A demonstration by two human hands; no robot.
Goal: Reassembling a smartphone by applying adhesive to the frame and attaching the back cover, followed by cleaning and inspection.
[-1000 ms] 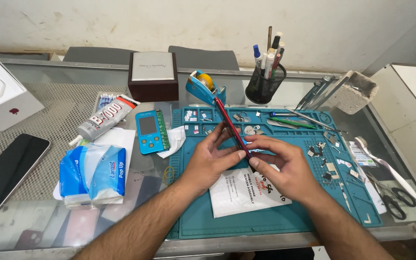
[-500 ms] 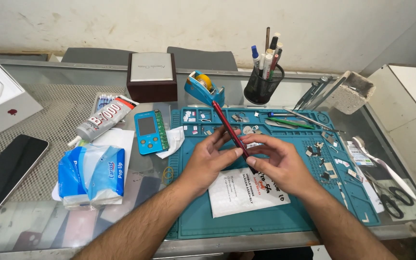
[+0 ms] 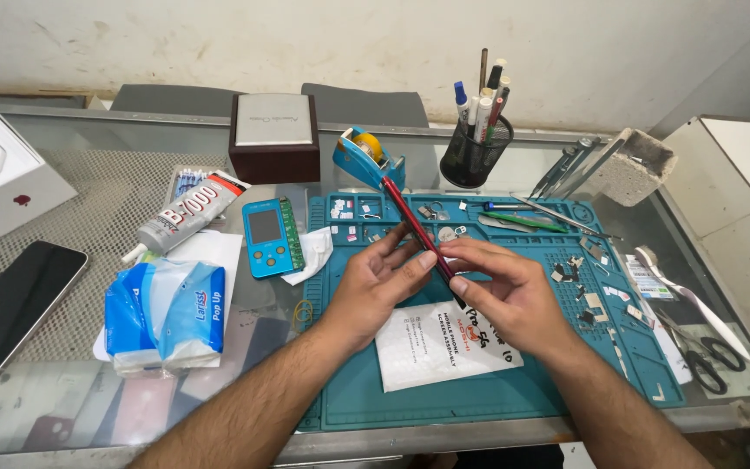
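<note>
The thin red phone (image 3: 417,227) is held up on its edge over the teal mat (image 3: 496,391), its lower end pinched between both hands. The left hand (image 3: 384,282) and right hand (image 3: 505,291) press their fingers (image 3: 466,252) together on it. It looks closed, with small parts lying loose beyond the fingers.

A phone repair workshop is being shown by the teal repair mat (image 3: 496,395), tweezers (image 3: 566,169) and scattered small parts (image 3: 585,300) on the desk (image 3: 88,174).

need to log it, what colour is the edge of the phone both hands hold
Red, seen in the head view on the phone.
</note>
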